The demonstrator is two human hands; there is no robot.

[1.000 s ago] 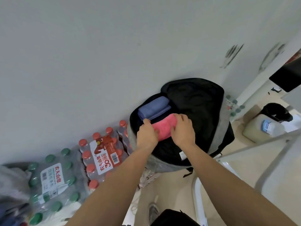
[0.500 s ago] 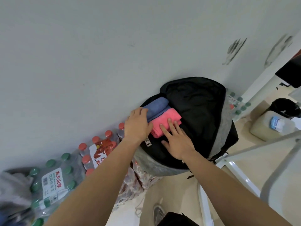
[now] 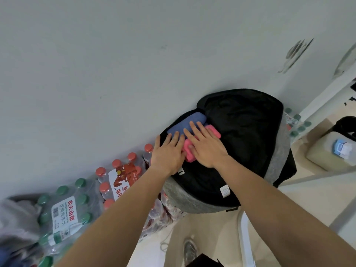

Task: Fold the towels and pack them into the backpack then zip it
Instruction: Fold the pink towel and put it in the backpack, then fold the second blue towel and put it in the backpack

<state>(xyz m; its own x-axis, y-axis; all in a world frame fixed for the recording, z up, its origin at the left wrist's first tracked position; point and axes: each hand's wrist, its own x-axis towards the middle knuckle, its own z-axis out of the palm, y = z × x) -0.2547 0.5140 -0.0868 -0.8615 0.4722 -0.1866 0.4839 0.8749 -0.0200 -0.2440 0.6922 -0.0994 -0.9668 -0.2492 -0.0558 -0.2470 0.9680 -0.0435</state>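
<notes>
The black and grey backpack [image 3: 250,135] lies open against the white wall, its lid flap folded back. Inside, a folded blue towel [image 3: 189,123] sits at the far side with a folded pink towel [image 3: 212,132] beside it. My left hand [image 3: 168,154] lies flat with fingers spread, fingertips on the blue towel and the edge of the pink one. My right hand [image 3: 207,145] presses flat on the pink towel, fingers reaching onto the blue towel. Neither hand grips anything.
Shrink-wrapped packs of water bottles stand left of the backpack: red caps [image 3: 119,174] and green caps [image 3: 63,211]. A grey cloth [image 3: 13,220] lies at far left. A plastic jug [image 3: 335,151] and a black bin [image 3: 346,126] sit at right. My shoe [image 3: 189,251] shows below.
Both hands have slid forward over the towels: the left from the backpack's rim onto the blue towel, the right up across the pink towel. The towels sit pressed down in the backpack.
</notes>
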